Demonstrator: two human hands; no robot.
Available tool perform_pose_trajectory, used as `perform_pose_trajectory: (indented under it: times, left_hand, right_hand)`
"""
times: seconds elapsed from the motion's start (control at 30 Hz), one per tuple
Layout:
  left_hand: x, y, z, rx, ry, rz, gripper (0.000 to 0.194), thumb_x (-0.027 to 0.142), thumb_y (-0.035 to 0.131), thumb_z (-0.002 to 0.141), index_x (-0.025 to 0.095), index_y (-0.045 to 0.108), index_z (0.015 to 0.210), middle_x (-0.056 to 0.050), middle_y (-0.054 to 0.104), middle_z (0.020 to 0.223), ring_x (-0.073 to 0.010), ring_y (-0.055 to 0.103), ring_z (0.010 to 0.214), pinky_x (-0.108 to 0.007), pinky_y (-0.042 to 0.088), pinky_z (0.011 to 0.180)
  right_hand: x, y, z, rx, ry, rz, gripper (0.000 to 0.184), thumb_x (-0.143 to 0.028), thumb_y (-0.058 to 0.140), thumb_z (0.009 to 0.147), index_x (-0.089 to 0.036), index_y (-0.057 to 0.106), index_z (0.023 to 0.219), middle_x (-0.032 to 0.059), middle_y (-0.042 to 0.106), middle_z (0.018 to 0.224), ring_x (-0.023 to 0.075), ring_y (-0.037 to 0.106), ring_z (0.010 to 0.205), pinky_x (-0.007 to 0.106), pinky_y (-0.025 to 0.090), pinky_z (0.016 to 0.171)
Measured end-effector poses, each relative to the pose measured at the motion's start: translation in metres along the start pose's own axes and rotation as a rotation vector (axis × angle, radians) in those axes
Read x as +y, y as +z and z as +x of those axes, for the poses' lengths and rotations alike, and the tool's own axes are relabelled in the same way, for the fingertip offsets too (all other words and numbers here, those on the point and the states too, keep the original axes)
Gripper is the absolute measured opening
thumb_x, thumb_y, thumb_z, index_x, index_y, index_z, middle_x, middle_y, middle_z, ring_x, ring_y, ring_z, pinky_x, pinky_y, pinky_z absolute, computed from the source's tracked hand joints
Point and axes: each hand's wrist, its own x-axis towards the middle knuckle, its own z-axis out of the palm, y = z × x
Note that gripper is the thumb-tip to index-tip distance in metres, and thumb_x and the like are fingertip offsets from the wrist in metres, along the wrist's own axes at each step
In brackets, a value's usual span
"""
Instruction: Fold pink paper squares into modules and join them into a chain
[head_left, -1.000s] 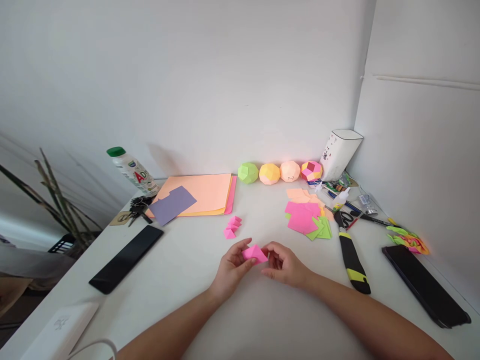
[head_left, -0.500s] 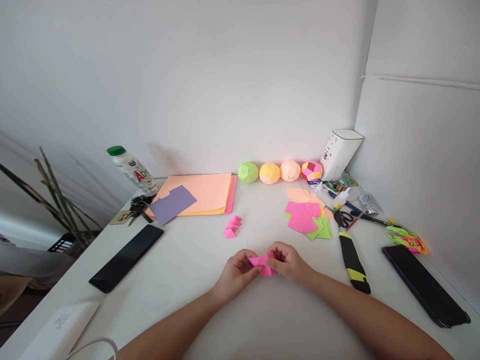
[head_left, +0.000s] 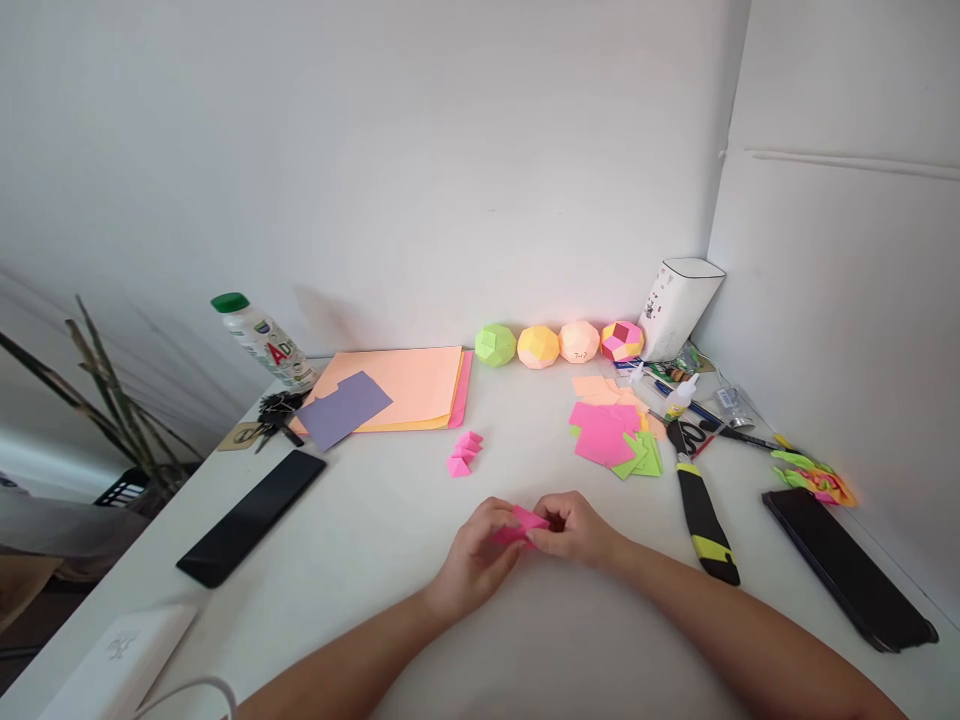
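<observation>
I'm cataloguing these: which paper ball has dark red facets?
The rightmost ball, also pink and yellow; the green ball, yellow ball and peach ball show none.

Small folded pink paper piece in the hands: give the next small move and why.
Perhaps press a crease in the small folded pink paper piece: it looks bent, not flat, and the left hand and right hand both hold it.

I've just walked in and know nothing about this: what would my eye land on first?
Probably the row of four faceted balls, bright against the pale wall at the back of the table. Nearer, at centre, the left hand and right hand hold a pink paper piece. Beyond the right hand lies a colourful scatter of cut paper.
</observation>
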Motion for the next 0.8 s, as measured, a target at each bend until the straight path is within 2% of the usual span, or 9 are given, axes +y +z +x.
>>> perform_pose_trajectory:
  times: [0.07, 0.17, 0.3, 0.37, 0.53, 0.8]
  left_hand:
    - [-0.0003, -0.0008, 0.0003, -0.029, 0.037, 0.078, 0.021, 0.017, 0.048, 0.087, 0.023, 0.055, 0.106, -0.006, 0.056, 0.091, -0.0177, 0.056, 0.084, -0.034, 0.049, 0.074]
    - [-0.0015, -0.0017, 0.0000, 0.007, 0.025, 0.102, 0.030, 0.016, 0.048, 0.087, 0.025, 0.055, 0.114, -0.005, 0.055, 0.089, -0.0176, 0.056, 0.082, -0.033, 0.050, 0.073]
    - [-0.0040, -0.0014, -0.0015, 0.033, -0.036, 0.041, 0.035, 0.020, 0.051, 0.087, 0.027, 0.055, 0.121, -0.005, 0.054, 0.087, -0.0179, 0.055, 0.082, -0.034, 0.050, 0.074]
    - [-0.0045, -0.0008, -0.0016, 0.050, -0.079, 0.000, 0.036, 0.023, 0.053, 0.086, 0.027, 0.055, 0.122, -0.005, 0.053, 0.086, -0.0182, 0.054, 0.082, -0.034, 0.050, 0.074]
    - [-0.0047, 0.0008, 0.0000, 0.088, -0.151, -0.050, 0.036, 0.027, 0.055, 0.085, 0.028, 0.057, 0.121, -0.003, 0.050, 0.082, -0.0166, 0.051, 0.077, -0.031, 0.048, 0.069]
    - [-0.0065, 0.0020, -0.0018, 0.030, -0.173, 0.154, 0.032, 0.027, 0.052, 0.086, 0.028, 0.059, 0.117, -0.001, 0.048, 0.076, -0.0158, 0.049, 0.071, -0.028, 0.046, 0.064]
  right_hand:
    - [0.0011, -0.0002, -0.0003, -0.011, 0.003, 0.010, 0.022, -0.031, 0.062, 0.074, -0.016, 0.051, 0.063, -0.0051, 0.038, 0.054, 0.0076, 0.032, 0.049, 0.021, 0.025, 0.044]
    - [0.0032, -0.0008, -0.0003, -0.013, -0.025, 0.070, 0.022, -0.035, 0.063, 0.076, -0.016, 0.055, 0.067, -0.0049, 0.040, 0.055, 0.0078, 0.033, 0.049, 0.021, 0.026, 0.044]
    - [0.0045, -0.0014, 0.0006, 0.001, -0.111, 0.145, 0.022, -0.038, 0.066, 0.075, -0.016, 0.060, 0.073, 0.0006, 0.053, 0.073, 0.0106, 0.044, 0.059, 0.023, 0.036, 0.051]
    - [0.0050, -0.0018, 0.0011, 0.016, -0.131, 0.159, 0.024, -0.039, 0.067, 0.075, -0.016, 0.063, 0.075, 0.0028, 0.056, 0.079, 0.0118, 0.047, 0.062, 0.024, 0.039, 0.055]
    - [0.0066, -0.0020, 0.0013, 0.053, -0.158, 0.152, 0.023, -0.039, 0.065, 0.077, -0.016, 0.064, 0.076, 0.0008, 0.055, 0.071, 0.0105, 0.044, 0.057, 0.024, 0.039, 0.053]
    - [0.0026, 0.0001, -0.0009, 0.131, -0.167, 0.114, 0.023, -0.040, 0.063, 0.079, -0.017, 0.064, 0.075, -0.0004, 0.055, 0.068, 0.0105, 0.046, 0.053, 0.025, 0.040, 0.052]
